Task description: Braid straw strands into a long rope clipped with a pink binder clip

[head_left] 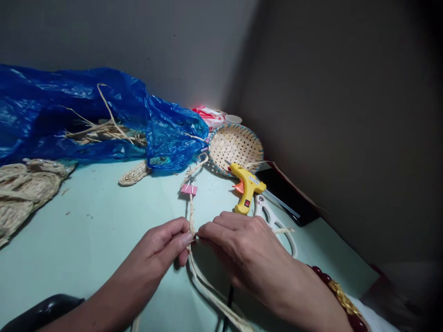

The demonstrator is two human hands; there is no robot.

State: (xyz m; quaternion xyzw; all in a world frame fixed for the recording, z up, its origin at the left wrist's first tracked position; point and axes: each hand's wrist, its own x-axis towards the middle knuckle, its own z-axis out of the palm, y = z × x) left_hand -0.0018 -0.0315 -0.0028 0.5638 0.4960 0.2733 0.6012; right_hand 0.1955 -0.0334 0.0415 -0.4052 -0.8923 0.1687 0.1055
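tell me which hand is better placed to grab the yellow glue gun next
Probably the right hand: the glue gun lies just past its knuckles, while the left hand pinches the straw braid.

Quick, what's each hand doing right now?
Left hand: closed, pinching the braided cord.
Right hand: fingertips closed right beside the cord; whether they grip a strand cannot be told.
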